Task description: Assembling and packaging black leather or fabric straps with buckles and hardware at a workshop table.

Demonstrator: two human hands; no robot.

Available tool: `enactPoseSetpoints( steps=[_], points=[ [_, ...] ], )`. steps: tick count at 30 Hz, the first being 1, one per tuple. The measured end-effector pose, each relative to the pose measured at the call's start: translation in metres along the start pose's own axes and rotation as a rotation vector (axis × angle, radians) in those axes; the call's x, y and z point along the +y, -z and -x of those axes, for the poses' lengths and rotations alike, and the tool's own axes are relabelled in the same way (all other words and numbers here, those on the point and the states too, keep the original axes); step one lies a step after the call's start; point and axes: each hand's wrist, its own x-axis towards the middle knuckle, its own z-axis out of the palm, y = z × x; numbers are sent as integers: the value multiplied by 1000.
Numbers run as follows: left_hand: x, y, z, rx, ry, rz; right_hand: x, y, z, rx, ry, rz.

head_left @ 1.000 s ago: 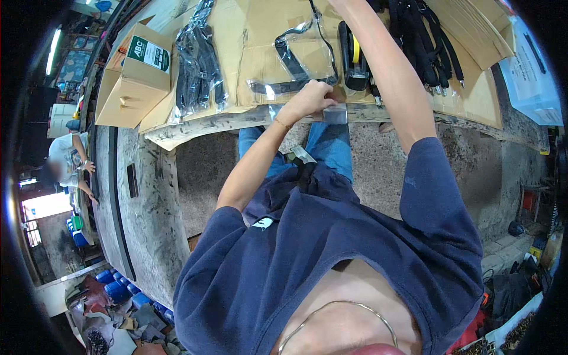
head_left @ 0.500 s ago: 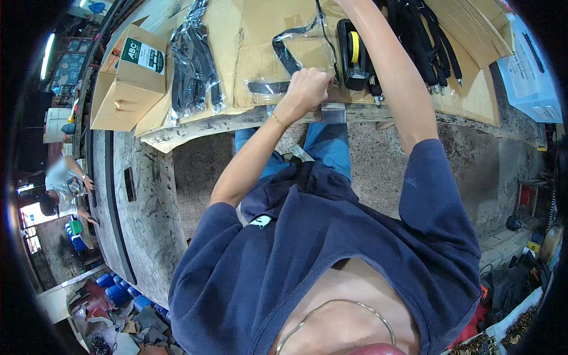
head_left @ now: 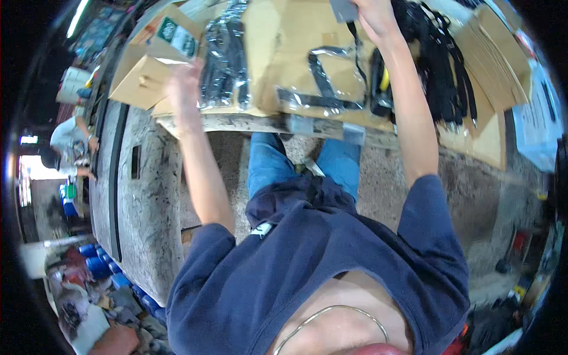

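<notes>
My left hand (head_left: pixel 185 89), smeared by motion, is at the open cardboard box (head_left: pixel 137 83) on the left; its fingers cannot be made out. Far forward, my right hand (head_left: pixel 377 21) is closed on a flat grey card-like piece (head_left: pixel 343 10). A black strap (head_left: pixel 357 47) runs down from near that hand. Below it, a black strap in a clear plastic bag (head_left: pixel 319 77) lies bent on the cardboard sheet (head_left: pixel 275 35). My right forearm partly covers a black holder with a yellow ring (head_left: pixel 383 80).
Bagged black straps (head_left: pixel 226 59) lie beside the box. Loose black straps with metal clips (head_left: pixel 441 65) are piled right of my right arm. A pale blue plastic bin (head_left: pixel 537 118) stands far right. At the left, a person (head_left: pixel 71 145) is by another bench (head_left: pixel 139 195).
My left hand has left the bagged strap and swung left to the box. My right hand now shows, holding the grey piece. The view has shifted.
</notes>
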Motion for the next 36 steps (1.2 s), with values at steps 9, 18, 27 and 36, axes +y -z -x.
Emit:
enactPoseSetpoints(
  steps=[9,18,27,36],
  points=[
    [-57,4,140,147,718,65,16,-37,61,-104,-246,25],
    [-68,-14,127,203,782,109,43,-56,102,-146,-398,24],
    [-82,-10,103,167,730,86,78,-58,125,-140,-543,41],
    [-63,-4,95,66,684,303,89,-64,130,-86,-634,8]
  ],
)
